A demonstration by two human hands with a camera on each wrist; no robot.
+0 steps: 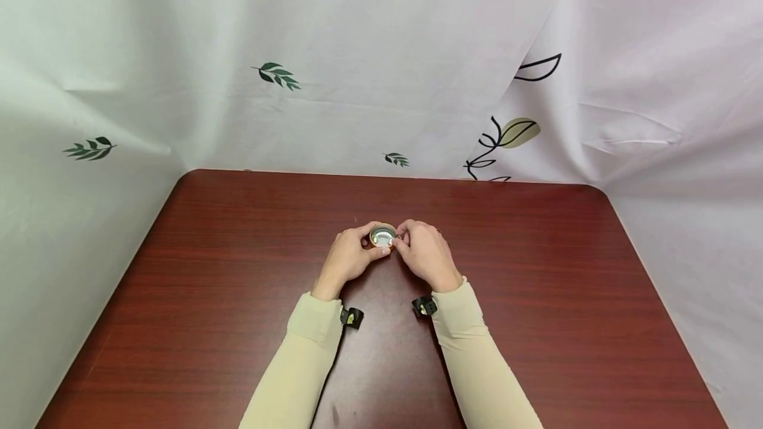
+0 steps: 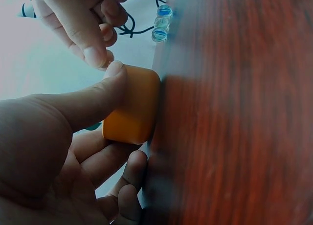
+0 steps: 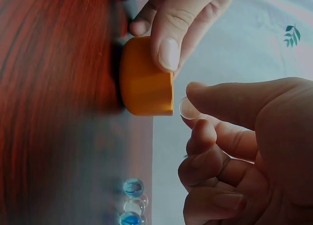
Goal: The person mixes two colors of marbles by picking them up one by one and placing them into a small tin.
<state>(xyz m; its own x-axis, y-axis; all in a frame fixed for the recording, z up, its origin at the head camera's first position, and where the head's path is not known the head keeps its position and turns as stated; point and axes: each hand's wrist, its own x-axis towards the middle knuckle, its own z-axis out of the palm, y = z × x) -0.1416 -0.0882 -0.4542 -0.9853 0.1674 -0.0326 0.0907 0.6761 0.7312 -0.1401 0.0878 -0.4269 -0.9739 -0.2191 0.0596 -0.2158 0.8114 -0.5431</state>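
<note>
A small orange metal cup (image 1: 383,228) with a shiny silver inside stands on the table near the middle. My left hand (image 1: 348,255) grips it, the thumb (image 3: 169,54) at the rim and the fingers around the far side. On the cup's right is my right hand (image 1: 427,251), which pinches a clear glass marble (image 3: 188,108) between thumb and forefinger. In the right wrist view that marble is just off the cup's open mouth. The orange outer wall (image 2: 134,105) shows plainly in the left wrist view.
Several glass marbles, among them a blue-swirled one (image 3: 133,188), lie close together on the table beyond the right hand. The reddish-brown wooden table (image 1: 238,250) ends at a white curtain (image 1: 357,51) with leaf prints. A black strap device (image 1: 353,317) sits on each wrist.
</note>
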